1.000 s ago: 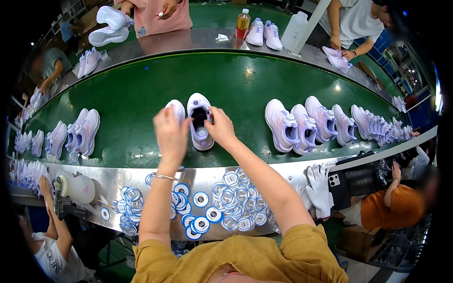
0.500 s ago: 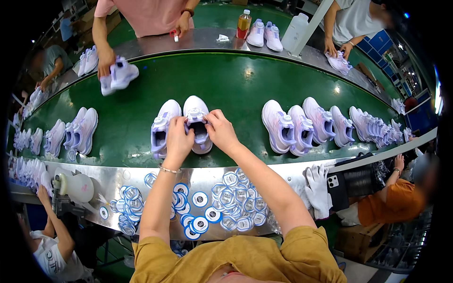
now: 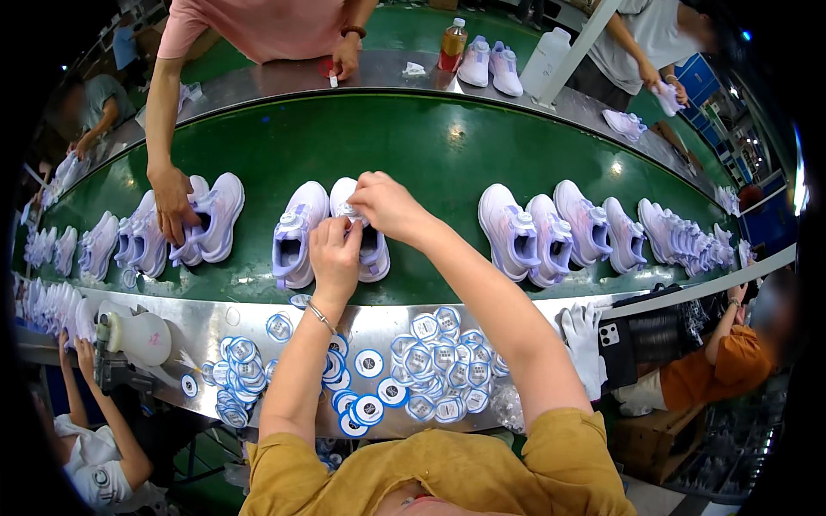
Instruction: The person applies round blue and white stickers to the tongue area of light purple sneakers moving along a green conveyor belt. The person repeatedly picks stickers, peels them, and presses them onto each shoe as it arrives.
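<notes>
Two pale lilac-white sneakers stand side by side in front of me, toes pointing away. Both my hands are at the right sneaker [image 3: 373, 262]. My left hand [image 3: 335, 251] has its fingers pinched at the tongue, near the shoe's opening. Just beyond it, my right hand [image 3: 385, 205] is closed with its fingertips at the round dial area on top of the shoe. The fingers cover most of that spot. Close by on the left, the other sneaker [image 3: 301, 230] stands untouched, its dial and opening showing.
More sneakers [image 3: 508, 228] line the green conveyor belt [image 3: 413, 138] on both sides. Round blue-rimmed tags [image 3: 439, 361] lie in piles on the metal ledge, beside white gloves [image 3: 583, 348] and a phone [image 3: 613, 351]. Across the belt, a co-worker's hand [image 3: 175, 202] holds a sneaker pair.
My hands have shifted from the sides of the right sneaker's opening to its tongue and dial, the right hand crossing leftward. The co-worker opposite has set a pair down on the belt at left.
</notes>
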The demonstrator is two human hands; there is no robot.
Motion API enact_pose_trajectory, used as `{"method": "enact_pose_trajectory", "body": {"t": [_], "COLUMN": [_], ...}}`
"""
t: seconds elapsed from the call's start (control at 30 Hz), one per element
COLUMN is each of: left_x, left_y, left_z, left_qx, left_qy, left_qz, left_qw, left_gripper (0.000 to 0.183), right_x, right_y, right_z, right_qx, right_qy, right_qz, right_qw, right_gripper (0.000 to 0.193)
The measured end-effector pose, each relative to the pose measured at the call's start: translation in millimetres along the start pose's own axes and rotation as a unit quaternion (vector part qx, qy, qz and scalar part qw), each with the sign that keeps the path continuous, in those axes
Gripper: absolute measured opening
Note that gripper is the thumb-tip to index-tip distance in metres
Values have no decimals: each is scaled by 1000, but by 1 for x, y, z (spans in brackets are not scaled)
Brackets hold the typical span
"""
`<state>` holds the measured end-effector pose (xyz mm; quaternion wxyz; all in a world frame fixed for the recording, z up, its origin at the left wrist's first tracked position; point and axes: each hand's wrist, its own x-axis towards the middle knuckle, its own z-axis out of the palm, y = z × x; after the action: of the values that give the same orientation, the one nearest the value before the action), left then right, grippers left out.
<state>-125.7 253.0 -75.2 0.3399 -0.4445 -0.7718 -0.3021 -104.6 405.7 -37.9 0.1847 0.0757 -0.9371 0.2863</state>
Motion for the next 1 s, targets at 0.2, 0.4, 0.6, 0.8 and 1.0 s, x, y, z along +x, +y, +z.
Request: {"method": "enact_pose_trajectory", "body": {"t": [0.2, 0.4, 0.6, 0.8, 1.0], "left_x": [-16, -10, -9, -13, -10], "left_y": [-9, -13, -15, -20, -19], "left_z": [4, -2, -4, -6, -7], "left_qx": [5, 6, 16, 18, 4], "left_qy": [-26, -27, -13, -16, -23], "left_qz": [63, 88, 87, 84, 86], "left_qw": [998, 996, 996, 996, 996], "left_gripper": [25, 26, 24, 24, 25], "right_x": [13, 32, 30, 38, 23], "right_y": [4, 3, 0, -16, 25], "right_z": [14, 3, 7, 11, 27], "right_qx": [-13, -64, -87, -133, 63], "right_qy": [-112, -234, -193, -210, -146], "right_qz": [27, 49, 47, 116, 14], "right_qw": [993, 969, 976, 962, 987], "right_gripper": [10, 20, 37, 37, 37]}}
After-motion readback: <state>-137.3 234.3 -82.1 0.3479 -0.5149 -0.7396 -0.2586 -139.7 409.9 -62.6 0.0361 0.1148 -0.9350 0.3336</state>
